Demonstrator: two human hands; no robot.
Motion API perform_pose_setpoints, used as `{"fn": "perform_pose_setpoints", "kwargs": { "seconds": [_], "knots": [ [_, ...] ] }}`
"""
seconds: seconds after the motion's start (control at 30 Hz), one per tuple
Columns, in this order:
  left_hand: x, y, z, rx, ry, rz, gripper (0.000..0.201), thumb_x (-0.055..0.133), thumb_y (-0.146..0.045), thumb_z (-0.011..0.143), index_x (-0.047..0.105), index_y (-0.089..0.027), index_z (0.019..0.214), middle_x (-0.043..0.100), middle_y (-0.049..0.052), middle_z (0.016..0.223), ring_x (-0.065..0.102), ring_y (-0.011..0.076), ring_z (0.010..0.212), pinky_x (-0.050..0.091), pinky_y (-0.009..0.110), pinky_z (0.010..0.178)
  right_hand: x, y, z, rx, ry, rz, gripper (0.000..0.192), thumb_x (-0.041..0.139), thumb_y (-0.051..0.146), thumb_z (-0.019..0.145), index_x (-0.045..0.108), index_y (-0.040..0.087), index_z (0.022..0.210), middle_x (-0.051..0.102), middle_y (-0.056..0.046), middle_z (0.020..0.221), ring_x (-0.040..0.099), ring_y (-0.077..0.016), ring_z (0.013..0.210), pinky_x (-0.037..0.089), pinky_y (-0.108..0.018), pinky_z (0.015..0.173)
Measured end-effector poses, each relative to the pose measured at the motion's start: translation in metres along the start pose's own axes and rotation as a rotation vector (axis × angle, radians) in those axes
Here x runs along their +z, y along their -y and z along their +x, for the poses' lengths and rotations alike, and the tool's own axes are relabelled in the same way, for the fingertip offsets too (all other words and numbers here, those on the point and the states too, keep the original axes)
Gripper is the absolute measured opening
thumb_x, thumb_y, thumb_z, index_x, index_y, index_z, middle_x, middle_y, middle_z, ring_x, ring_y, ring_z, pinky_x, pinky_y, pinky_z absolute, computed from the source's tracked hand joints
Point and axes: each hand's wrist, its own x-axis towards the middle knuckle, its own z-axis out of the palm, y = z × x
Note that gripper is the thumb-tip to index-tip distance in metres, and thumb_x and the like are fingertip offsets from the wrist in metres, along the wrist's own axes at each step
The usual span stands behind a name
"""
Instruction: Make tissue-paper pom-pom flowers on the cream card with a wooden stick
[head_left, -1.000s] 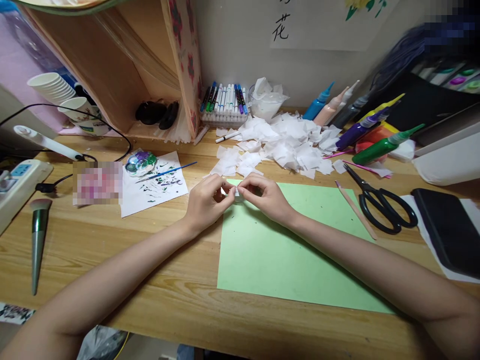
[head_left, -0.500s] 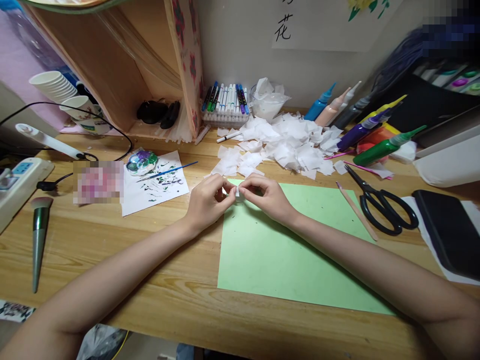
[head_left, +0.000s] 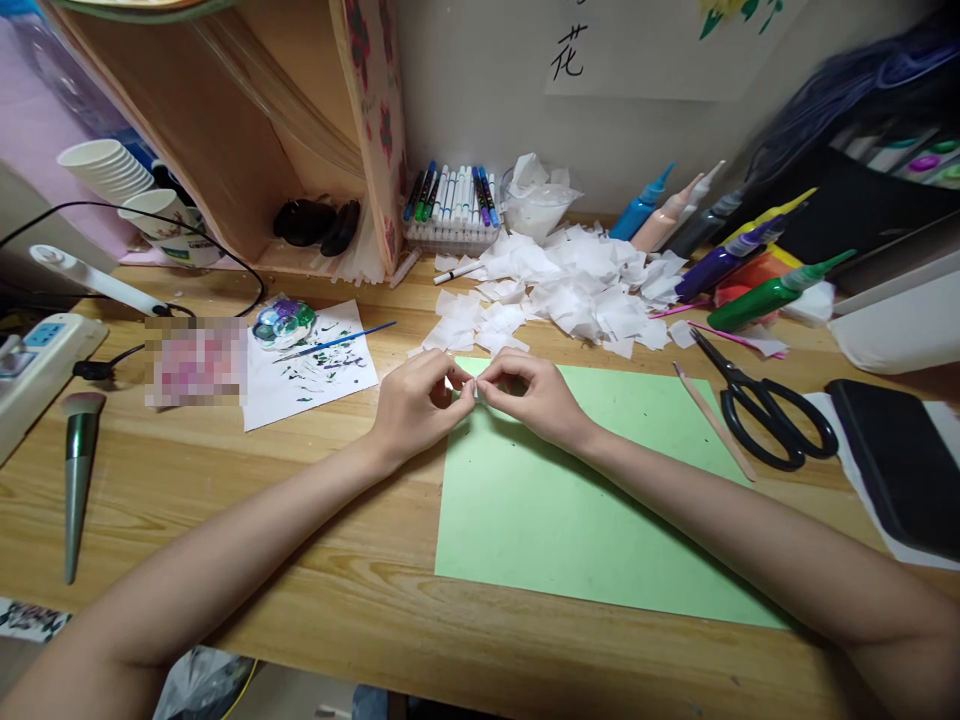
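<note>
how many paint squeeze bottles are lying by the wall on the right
7 visible, fanned beside the paper scraps: blue, peach, white-tipped, grey, yellow, purple, green. More may be hidden behind.

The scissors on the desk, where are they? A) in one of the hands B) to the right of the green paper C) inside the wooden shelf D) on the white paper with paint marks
B: the black scissors lie on the wooden desk just past the right edge of the green paper, apart from both hands.
</note>
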Motion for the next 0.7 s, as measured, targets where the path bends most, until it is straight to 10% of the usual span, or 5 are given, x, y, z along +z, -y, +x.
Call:
{"fn": "perform_pose_setpoints", "kwargs": {
  "seconds": [0.7],
  "knots": [
    [0.0012,0.0041,0.0036,-0.285,-0.074,-0.063,0.007,0.052,-0.015,0.079,0.048,-0.019,0.075,0.052,-0.003,0.067,0.045,0.0089,0.056,0.036,0.023,0.055,-0.002,0.0002,0.0018,0.055,-0.197,0.072,0.013,0.057,0.016,0.073,0.05,0.018,0.062,0.049,0.002,0.067,0.044,-0.0115,0.065,0.034,-0.026,0.06]
  ]
}}
